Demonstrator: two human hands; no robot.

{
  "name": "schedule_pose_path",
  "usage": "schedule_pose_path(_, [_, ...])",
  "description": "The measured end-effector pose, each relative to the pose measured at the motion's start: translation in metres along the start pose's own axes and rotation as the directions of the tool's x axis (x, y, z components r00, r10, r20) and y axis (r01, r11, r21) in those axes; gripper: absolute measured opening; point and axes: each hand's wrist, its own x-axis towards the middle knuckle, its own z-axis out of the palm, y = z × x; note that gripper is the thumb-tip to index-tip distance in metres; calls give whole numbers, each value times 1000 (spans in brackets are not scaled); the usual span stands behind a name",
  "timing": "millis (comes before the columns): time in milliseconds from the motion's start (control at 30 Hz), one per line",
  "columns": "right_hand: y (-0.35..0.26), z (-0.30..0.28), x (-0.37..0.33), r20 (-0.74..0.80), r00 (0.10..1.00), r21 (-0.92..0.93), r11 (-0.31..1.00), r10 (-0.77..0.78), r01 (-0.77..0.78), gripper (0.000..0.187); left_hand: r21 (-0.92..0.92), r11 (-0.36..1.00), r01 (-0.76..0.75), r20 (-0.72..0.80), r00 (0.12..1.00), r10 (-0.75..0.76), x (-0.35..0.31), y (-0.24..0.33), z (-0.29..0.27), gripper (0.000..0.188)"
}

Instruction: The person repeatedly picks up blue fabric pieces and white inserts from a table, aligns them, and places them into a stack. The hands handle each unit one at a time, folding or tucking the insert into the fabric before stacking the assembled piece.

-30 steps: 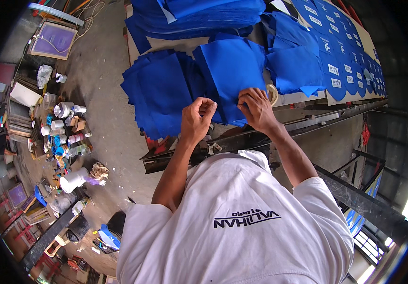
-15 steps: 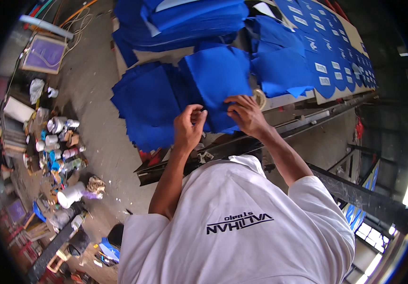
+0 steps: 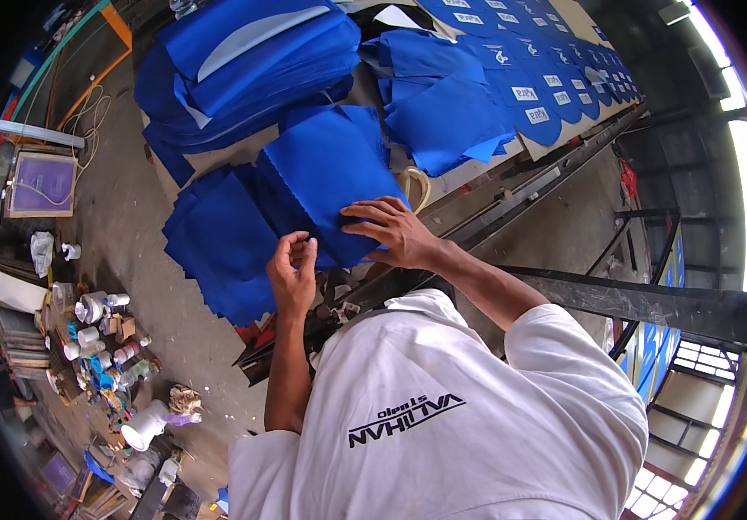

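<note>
My right hand (image 3: 397,232) lies on the near right part of a bright blue fabric sheet (image 3: 334,165), its fingers apart and stretched over the cloth. Beside the sheet's near left edge, my left hand (image 3: 293,276) has thumb and fingers pinched together. What is between those fingertips, if anything, is too small to make out. To the left, a fanned stack of blue fabric pieces (image 3: 213,234) spreads over the table's near corner. A cream-coloured roll of tape (image 3: 415,186) sits just beyond my right hand.
A tall pile of blue fabric (image 3: 261,52) stands behind, with more blue pieces (image 3: 447,108) to its right. Printed blue panels (image 3: 521,78) line the far right. A dark metal rail (image 3: 512,204) runs along the table's near side. Containers (image 3: 96,338) clutter the floor at left.
My view has swung, so the table appears shifted left. My right hand's fingers, curled before, now stretch flatter over the sheet. The left hand stays pinched at the sheet's edge.
</note>
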Motion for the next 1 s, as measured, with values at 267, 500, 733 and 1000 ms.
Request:
schedule_pose_path(267, [9, -24, 14, 95, 995, 146, 989, -15, 1, 63, -85, 995, 57, 19, 998, -55, 0, 0, 0, 22])
schedule_pose_path(500, [14, -28, 17, 108, 994, 200, 980, -35, 13, 55, -88, 993, 75, 12, 997, -75, -1, -1, -3, 23])
schedule_pose_path(733, [14, -31, 19, 150, 988, 130, 991, -44, 25, 65, -96, 992, 81, 1, 997, -81, -5, -3, 1, 22])
schedule_pose_path(1000, [10, -31, 15, 160, 986, 69, 997, -41, 30, 80, -59, 996, 70, 29, 997, -68, -4, 1, 1, 18])
